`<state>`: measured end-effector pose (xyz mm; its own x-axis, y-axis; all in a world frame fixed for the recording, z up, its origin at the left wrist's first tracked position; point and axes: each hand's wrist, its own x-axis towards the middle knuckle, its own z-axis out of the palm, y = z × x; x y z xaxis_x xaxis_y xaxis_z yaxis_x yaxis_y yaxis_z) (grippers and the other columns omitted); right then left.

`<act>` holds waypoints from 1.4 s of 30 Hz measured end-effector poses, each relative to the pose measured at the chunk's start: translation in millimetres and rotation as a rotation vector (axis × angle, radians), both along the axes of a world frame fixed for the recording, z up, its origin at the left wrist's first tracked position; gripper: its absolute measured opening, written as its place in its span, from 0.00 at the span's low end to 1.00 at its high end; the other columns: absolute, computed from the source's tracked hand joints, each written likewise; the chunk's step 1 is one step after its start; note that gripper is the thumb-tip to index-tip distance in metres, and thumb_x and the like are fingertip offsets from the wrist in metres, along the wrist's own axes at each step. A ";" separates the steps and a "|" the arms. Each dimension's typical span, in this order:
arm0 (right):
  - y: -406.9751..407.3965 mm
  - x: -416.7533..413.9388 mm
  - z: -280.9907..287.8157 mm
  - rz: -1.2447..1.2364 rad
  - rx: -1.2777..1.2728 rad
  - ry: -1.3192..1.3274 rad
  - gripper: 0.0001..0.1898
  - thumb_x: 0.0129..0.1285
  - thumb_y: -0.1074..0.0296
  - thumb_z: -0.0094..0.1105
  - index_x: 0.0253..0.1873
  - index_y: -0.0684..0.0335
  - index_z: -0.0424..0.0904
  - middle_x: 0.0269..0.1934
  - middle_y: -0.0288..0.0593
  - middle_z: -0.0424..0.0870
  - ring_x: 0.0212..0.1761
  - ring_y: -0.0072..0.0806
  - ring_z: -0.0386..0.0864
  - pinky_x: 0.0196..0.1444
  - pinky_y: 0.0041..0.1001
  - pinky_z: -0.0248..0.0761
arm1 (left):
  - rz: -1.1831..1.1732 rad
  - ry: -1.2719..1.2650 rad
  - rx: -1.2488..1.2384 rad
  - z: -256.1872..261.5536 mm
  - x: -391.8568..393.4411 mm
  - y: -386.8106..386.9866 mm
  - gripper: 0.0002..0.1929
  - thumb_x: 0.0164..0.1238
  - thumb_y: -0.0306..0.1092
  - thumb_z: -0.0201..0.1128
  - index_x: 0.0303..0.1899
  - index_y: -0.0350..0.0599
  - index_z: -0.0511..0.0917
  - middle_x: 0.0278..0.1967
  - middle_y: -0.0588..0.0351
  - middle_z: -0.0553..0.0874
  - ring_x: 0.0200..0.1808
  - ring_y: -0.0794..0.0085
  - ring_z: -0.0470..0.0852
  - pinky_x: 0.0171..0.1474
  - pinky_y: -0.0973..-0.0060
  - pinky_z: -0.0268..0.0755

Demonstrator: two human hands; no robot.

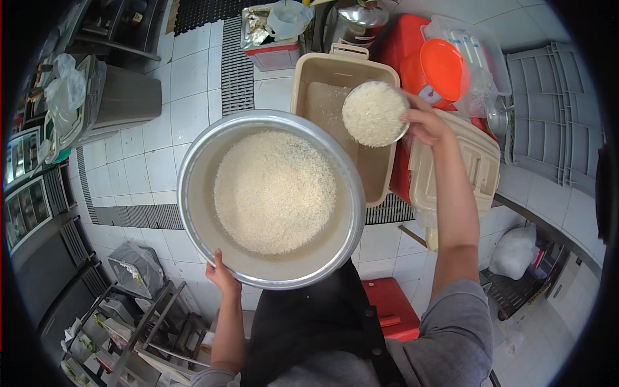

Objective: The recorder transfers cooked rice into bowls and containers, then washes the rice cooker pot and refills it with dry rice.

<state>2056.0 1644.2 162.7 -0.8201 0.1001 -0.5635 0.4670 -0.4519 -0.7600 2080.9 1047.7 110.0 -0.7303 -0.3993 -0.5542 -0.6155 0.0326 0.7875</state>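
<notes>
My left hand (224, 275) grips the near left rim of a large round metal pot (198, 217), with its thumb over the edge. A broad heap of uncooked white rice (275, 193) covers the pot's bottom. To the upper right, my right hand (425, 121) holds a round bowl heaped with white rice (375, 114) by its right side. That bowl is above a beige plastic bin (309, 67) whose inside shows some grains. Against the bin's right side leans a beige plastic lid (454, 169).
An orange dial scale (440, 75) stands on a red container (404, 36) behind my right hand. A red and white cooler box (273, 58) is beyond the bin. A grey bin (125, 92) stands at upper left, a metal rack (145, 329) at lower left. A red stool (391, 309) is near me.
</notes>
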 end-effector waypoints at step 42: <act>-84.9 22.4 -410.2 0.467 0.140 -0.617 0.36 0.47 0.65 0.75 0.62 0.73 0.73 0.57 0.57 0.76 0.59 0.40 0.77 0.53 0.42 0.80 | 0.115 -0.173 -0.050 -22.2 22.1 25.9 0.17 0.70 0.34 0.62 0.53 0.33 0.77 0.47 0.50 0.84 0.44 0.63 0.85 0.48 0.66 0.80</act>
